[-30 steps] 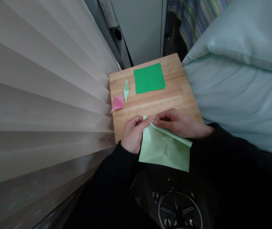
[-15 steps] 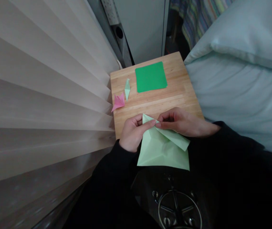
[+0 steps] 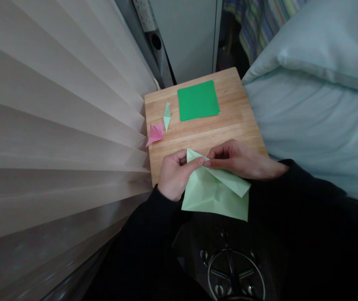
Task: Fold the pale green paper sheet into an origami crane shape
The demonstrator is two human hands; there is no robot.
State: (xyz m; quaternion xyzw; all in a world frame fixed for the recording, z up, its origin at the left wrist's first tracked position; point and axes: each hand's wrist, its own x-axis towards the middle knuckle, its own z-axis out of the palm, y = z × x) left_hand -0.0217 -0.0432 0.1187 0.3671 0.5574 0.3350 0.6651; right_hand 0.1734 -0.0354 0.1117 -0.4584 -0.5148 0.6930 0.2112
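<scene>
A pale green sheet of paper (image 3: pixel 212 194), creased and partly folded, hangs over the near edge of a small wooden table (image 3: pixel 235 125). My left hand (image 3: pixel 174 175) pinches its top corner from the left, fingers closed on the paper. My right hand (image 3: pixel 240 159) pinches the same corner from the right and holds down a folded flap that runs toward the right. Both wrists are in black sleeves.
A dark green paper square (image 3: pixel 198 100) lies at the table's far side. A small pale green folded piece (image 3: pixel 167 117) and a pink folded piece (image 3: pixel 155 133) lie by the left edge. Pleated blinds (image 3: pixel 56 125) stand left, a pillow (image 3: pixel 317 46) and bed right, a chair base (image 3: pixel 235 278) below.
The top flap of the pale green sheet has been folded further across to the right, and the corner has lifted slightly. Both hands keep their pinch at the top corner.
</scene>
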